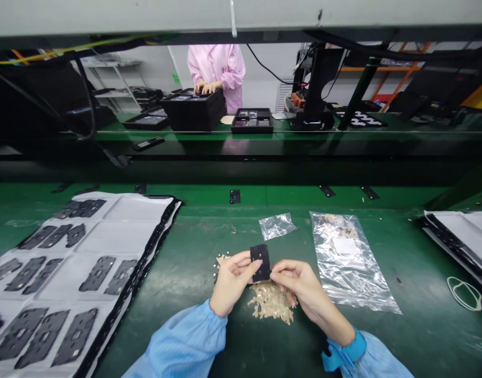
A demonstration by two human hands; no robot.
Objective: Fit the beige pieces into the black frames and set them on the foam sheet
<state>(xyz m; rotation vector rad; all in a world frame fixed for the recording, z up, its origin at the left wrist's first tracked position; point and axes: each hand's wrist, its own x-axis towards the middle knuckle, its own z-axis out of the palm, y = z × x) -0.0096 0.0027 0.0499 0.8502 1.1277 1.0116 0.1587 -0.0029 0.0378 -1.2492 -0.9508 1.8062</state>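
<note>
My left hand (235, 275) grips a flat black plastic plate (260, 261) by its left side, thumb on its face. The plate is held upright, with small light spots on it. At its lower right edge, the thumb and fingers of my right hand (296, 281) are pinched together; whatever is between them is too small to make out. Below both hands lies a pile of small beige pieces (272, 303) on the green table (178, 320). A smaller heap of pale bits (222, 258) shows partly behind my left hand.
On the left, a white compartment tray (128, 210) holds several black plates. A small clear bag (277, 226) and a larger clear bag (349, 257) with beige pieces lie beyond my hands. A rubber band (464, 294) is at right. Across the bench, a person in pink (217, 68) handles black boxes (193, 113).
</note>
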